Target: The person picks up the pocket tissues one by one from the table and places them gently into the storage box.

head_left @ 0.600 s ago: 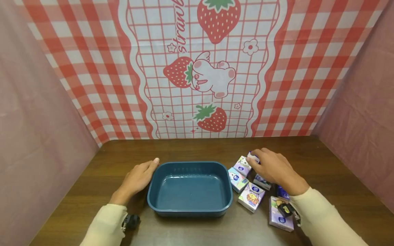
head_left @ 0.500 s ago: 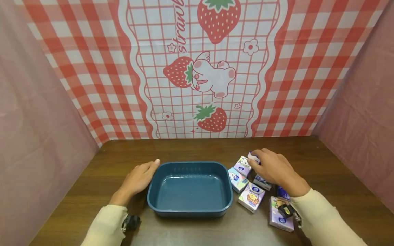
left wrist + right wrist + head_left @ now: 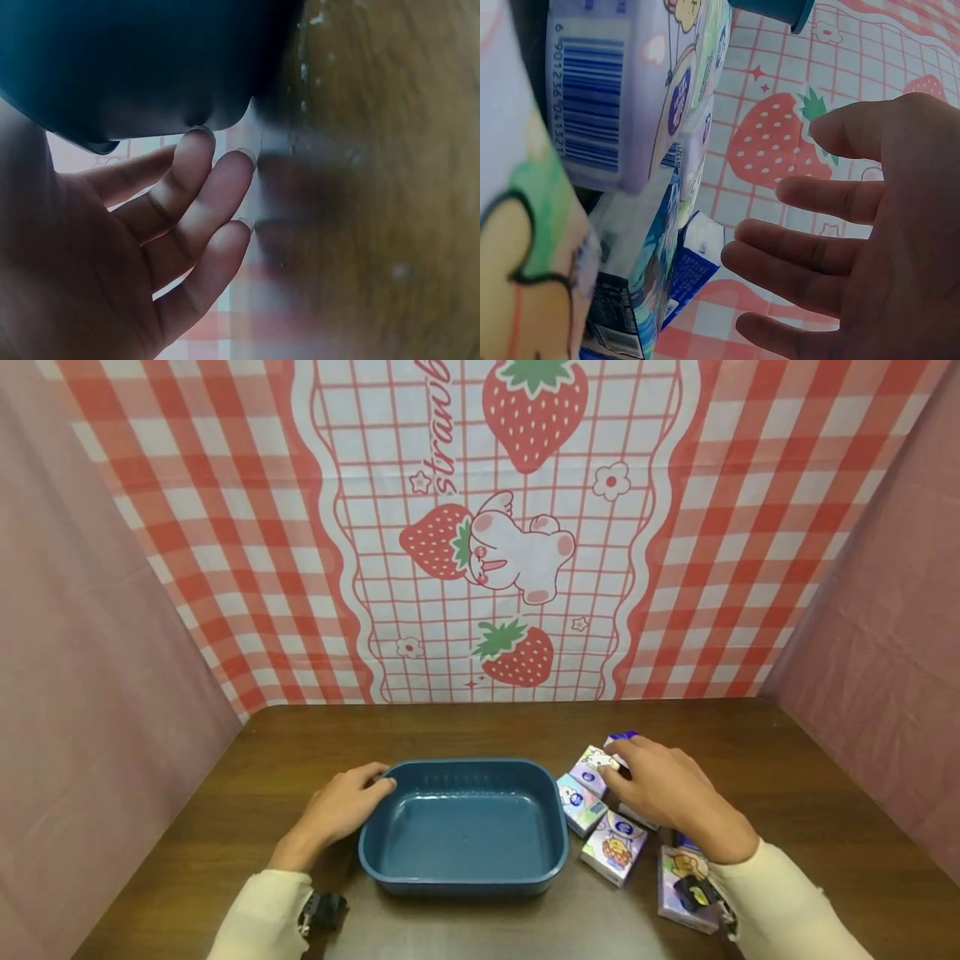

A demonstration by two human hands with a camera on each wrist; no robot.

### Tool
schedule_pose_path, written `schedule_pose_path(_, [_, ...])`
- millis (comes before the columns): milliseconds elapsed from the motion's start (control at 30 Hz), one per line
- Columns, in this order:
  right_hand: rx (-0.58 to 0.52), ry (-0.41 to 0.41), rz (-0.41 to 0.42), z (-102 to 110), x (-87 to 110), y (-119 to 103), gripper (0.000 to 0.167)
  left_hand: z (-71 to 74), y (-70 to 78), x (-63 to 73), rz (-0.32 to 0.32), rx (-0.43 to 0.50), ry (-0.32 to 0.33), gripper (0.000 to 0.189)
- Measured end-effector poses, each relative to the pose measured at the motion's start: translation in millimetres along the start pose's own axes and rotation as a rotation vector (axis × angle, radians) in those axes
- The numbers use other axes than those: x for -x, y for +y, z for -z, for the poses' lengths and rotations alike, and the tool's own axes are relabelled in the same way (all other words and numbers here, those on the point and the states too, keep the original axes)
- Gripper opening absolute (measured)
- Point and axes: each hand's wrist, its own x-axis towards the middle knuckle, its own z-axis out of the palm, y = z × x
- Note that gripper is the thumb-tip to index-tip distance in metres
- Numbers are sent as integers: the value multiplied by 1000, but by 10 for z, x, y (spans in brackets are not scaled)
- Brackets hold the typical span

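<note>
A dark teal plastic basin (image 3: 465, 887) stands in the middle of the table. My left hand (image 3: 337, 806) holds its left side, thumb over the rim and fingers along the outer wall, seen in the left wrist view. Above a group of pocket tissue packs (image 3: 615, 848) hovers my right hand (image 3: 667, 783), its fingers extended and nothing in its grasp. Nearest its fingertips are a white-and-purple tissue pack (image 3: 588, 777) and a blue one (image 3: 621, 739) behind. In the right wrist view, tissue packs (image 3: 592, 97) fill the left, apart from the fingers. My right hand partly hides several packs.
A light-blue tissue pack (image 3: 579, 803) lies against the basin's right side. Another pack (image 3: 675, 902) rests beneath my right wrist. A red-checked strawberry cloth (image 3: 517, 552) hangs behind the wooden table (image 3: 330, 731), with pink curtains (image 3: 97, 610) at both sides.
My left thumb has moved from outside the basin onto its rim. The right hand has shifted only slightly, exposing more of the blue tissue pack at the back. The view has tilted a little.
</note>
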Motion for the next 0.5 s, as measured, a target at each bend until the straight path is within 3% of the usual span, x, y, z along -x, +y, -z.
schedule_pose_path(500, [-39,-38,-21,-30,48,-74,41,13,-26,23,31,98,-37,42])
